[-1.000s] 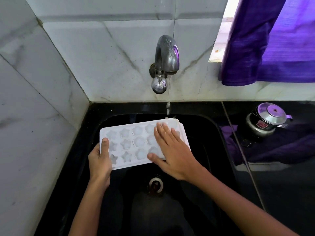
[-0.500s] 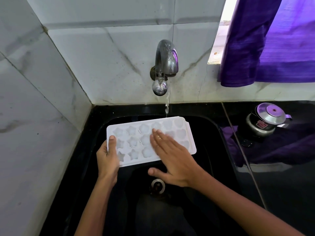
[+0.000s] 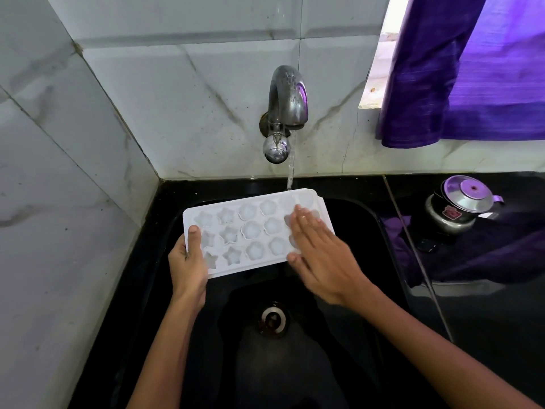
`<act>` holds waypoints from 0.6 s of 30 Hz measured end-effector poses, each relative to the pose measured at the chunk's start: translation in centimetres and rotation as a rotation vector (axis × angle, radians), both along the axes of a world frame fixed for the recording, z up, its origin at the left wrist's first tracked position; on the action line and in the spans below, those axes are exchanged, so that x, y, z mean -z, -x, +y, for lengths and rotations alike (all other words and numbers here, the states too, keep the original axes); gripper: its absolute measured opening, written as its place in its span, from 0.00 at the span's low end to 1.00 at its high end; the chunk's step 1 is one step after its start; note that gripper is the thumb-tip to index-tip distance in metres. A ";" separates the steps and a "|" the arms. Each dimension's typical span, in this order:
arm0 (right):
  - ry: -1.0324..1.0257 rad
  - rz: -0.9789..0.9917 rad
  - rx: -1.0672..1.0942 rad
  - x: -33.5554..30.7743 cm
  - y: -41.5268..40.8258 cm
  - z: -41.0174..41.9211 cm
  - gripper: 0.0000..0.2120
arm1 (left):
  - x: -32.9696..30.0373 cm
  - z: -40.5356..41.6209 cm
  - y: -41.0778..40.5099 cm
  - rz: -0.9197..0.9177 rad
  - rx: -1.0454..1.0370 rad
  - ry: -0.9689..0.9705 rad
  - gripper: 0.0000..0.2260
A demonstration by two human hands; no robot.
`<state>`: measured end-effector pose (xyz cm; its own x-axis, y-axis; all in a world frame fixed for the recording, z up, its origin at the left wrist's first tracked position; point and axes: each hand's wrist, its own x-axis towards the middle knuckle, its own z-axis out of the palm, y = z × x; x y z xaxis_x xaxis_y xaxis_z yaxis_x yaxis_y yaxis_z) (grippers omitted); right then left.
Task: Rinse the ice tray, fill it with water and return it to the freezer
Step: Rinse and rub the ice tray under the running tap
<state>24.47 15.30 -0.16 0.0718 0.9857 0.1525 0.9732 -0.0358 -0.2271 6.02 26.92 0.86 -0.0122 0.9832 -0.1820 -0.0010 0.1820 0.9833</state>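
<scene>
Left hand [image 3: 188, 268] grips the left short end of the ice tray [image 3: 250, 231], thumb lying on top of the rim, fingers curled underneath and hidden. Right hand [image 3: 321, 258] lies flat on the tray's right part, fingers straight and close together, palm down, thumb out past the near edge; it holds nothing.

The ice tray is white, with star-shaped cells on the left and rounder flower-like cells to the right. It is held above the black sink [image 3: 368, 219], over the basin's far half, its right end slightly farther back than the left.

A thin stream of water [image 3: 290, 175] falls from the metal tap [image 3: 287, 101] and meets the tray at its far edge, towards the right corner, just beyond the right fingertips.

Drain [image 3: 272, 319] sits in the basin floor nearer the camera, between the forearms.

Grey-veined marble tiles [image 3: 177, 98] behind and left. On the black bench [image 3: 486, 320] to the right, a small steel lidded pot [image 3: 460, 205]. Purple curtain [image 3: 472, 69] hangs at upper right.
</scene>
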 end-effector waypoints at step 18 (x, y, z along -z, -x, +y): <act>0.083 0.025 0.110 -0.5 -0.8 1.7 0.34 | 0.6 -1.2 -1.7 -0.030 0.065 0.034 0.12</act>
